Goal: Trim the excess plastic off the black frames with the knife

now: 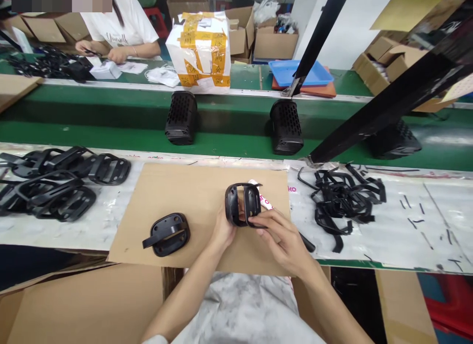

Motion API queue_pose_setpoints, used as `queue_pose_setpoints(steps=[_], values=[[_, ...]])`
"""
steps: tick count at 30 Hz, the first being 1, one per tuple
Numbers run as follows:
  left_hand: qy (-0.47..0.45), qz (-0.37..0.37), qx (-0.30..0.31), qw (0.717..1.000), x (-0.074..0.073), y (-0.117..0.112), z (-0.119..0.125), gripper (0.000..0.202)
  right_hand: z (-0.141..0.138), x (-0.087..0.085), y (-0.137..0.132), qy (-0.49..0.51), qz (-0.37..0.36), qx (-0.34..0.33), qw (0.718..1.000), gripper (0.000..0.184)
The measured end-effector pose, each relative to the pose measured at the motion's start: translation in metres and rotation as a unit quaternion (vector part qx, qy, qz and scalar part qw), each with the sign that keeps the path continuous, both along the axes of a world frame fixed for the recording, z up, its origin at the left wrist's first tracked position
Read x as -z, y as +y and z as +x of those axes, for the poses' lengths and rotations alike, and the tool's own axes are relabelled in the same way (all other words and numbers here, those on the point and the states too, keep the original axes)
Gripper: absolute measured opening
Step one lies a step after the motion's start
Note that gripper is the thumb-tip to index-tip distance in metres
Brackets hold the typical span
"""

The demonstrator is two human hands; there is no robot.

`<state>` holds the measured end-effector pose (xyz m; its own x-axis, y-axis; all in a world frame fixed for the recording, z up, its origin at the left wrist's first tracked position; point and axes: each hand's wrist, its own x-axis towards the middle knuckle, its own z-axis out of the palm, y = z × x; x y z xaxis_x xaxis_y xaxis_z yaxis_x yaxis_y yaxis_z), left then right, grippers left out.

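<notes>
One black frame (232,206) held over the right half of the cardboard (207,186). Left hand (223,229) grips it from below at its left side; right hand (286,238) pinches its lower right edge, thumb against fingertips. Second frame (172,243) lies on the cardboard's left half. Frame pile (76,206) left of cardboard, strip pile (338,198) right of it. Rod (306,243) at cardboard's right edge, partly hidden by the right hand. Beyond cardboard: three housings (181,118) on green belt (229,132), rightmost partly blocked by slanted post (380,105). Farther beyond: taped box (201,51), blue tray (301,74), co-worker (129,23).
</notes>
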<state>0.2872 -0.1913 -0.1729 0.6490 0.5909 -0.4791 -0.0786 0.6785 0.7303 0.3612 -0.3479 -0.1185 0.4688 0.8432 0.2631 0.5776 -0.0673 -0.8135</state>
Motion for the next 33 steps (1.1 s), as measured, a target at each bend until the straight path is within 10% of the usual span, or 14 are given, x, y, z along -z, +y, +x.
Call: queue_pose_setpoints(steps=[11, 18, 33], values=[[-0.003, 0.049, -0.024, 0.998, -0.013, 0.003, -0.003, 0.03, -0.007, 0.009, 0.008, -0.034, -0.076, -0.012, 0.996, 0.038], [-0.085, 0.021, 0.077, 0.993, -0.017, 0.005, -0.006, 0.042, -0.005, 0.012, 0.005, -0.066, -0.067, -0.021, 0.995, 0.039], [-0.018, -0.037, -0.01, 0.999, -0.007, -0.001, -0.008, 0.036, -0.014, 0.019, 0.002, -0.111, -0.039, 0.008, 0.993, 0.04]])
